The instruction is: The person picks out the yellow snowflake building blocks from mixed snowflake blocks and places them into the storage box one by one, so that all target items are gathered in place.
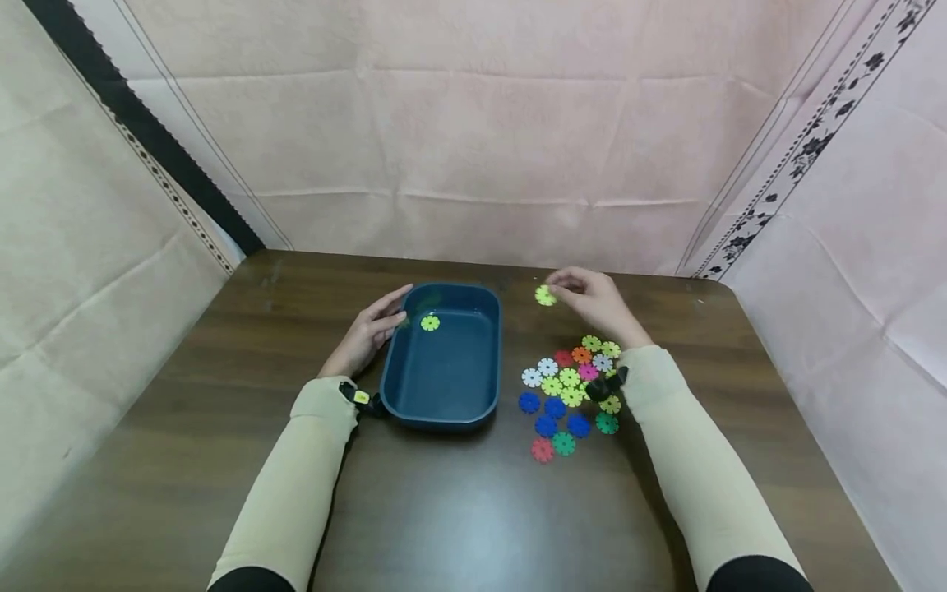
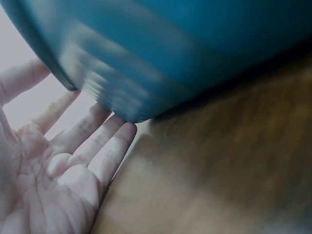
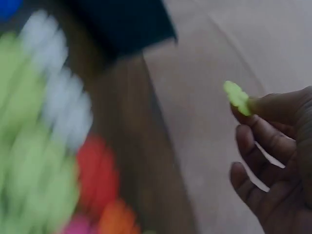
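Right of the blue tray (image 1: 447, 374), above the table (image 1: 436, 510) | I see right hand (image 1: 589, 302) pinching yellow-green disc (image 1: 545, 295), fingers closed on it | left hand (image 1: 367, 335) touching tray side, fingers straight | lone disc (image 1: 430, 323) inside tray

The head view is evenly bright, with pale glare on the counter (image 1: 473, 526); the dimmer right wrist view smears its flower-shaped discs (image 3: 41, 175).
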`<state>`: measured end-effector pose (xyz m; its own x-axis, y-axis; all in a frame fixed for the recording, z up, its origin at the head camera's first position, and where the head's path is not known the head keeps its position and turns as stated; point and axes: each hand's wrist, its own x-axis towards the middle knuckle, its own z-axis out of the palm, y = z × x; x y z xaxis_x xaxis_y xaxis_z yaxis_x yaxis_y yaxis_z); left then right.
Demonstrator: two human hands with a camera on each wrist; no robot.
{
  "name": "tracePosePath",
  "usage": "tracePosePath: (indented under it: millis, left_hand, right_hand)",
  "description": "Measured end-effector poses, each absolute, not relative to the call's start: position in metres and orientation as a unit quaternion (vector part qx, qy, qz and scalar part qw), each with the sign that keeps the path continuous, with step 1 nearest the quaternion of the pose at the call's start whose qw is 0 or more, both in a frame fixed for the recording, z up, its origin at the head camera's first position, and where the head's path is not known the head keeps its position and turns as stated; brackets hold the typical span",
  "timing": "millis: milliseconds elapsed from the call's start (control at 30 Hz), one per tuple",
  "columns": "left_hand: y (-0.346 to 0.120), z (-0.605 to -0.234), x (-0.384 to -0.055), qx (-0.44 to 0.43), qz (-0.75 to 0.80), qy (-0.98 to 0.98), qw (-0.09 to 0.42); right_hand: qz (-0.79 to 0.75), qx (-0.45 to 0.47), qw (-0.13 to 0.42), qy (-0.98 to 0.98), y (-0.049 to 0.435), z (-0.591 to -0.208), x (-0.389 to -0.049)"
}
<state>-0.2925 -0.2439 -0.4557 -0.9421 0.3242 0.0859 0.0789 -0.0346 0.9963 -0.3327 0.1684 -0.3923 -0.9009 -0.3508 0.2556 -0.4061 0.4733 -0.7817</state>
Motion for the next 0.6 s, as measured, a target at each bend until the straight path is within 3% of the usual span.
tracePosePath:
  millis: [167,300,467,600]
  left_hand:
    - [-0.247,-0.452,-0.296,0.149,0.705,0.688,0.083]
    - [-0.246,-0.453,-0.297,0.154,0.704,0.688,0.083]
    - [-0.247,-0.458,-0.295,0.150,0.699,0.693,0.089]
    - [-0.247,-0.458,-0.293,0.140,0.699,0.695,0.091]
  right_hand:
    - [0.424,0.294,-0.039,-0.856,0.089,-0.357,-0.344]
    - [0.385,0.328,-0.088,-0.858,0.042,-0.357,-0.351]
    - [0.331,0.328,-0.133,-0.875,0.018,-0.375,-0.355]
    - [0.298,0.326,-0.130,-0.888,0.014,-0.379,-0.354]
